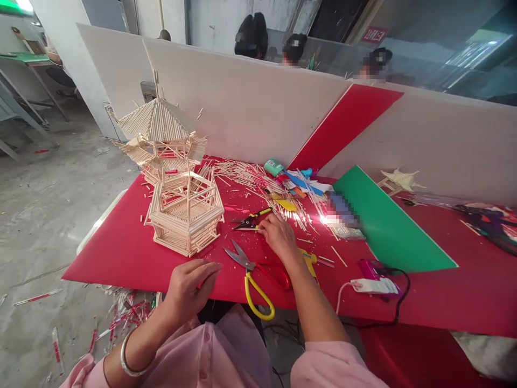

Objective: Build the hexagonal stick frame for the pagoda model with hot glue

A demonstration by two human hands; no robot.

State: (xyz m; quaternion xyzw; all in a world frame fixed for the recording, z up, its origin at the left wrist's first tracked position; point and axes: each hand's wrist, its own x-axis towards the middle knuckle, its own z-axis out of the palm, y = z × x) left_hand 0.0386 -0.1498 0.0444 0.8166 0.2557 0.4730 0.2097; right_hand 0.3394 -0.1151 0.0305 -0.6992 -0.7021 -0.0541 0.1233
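Note:
My right hand (278, 235) reaches across the red tabletop, its fingertips closed at the handles of a small pair of pliers (252, 220) with black and yellow grips. Near the table's front edge, my left hand (191, 285) hangs with its fingers bent together, and nothing shows in it. Between my hands lie large scissors (247, 262), blades apart, with one yellow and one red handle loop. In front of my left hand stands a six-sided open frame (186, 221) built of thin wooden sticks. Behind it rises a tiered stick pagoda (161, 126) with a pointed roof.
Loose sticks (242, 175) are strewn along the back. A yellow glue gun (309, 260) lies partly behind my right forearm. Further right are a green board (391, 231) and a white power strip (374, 286) with cables. A white partition (242, 108) borders the table; people's heads show beyond it.

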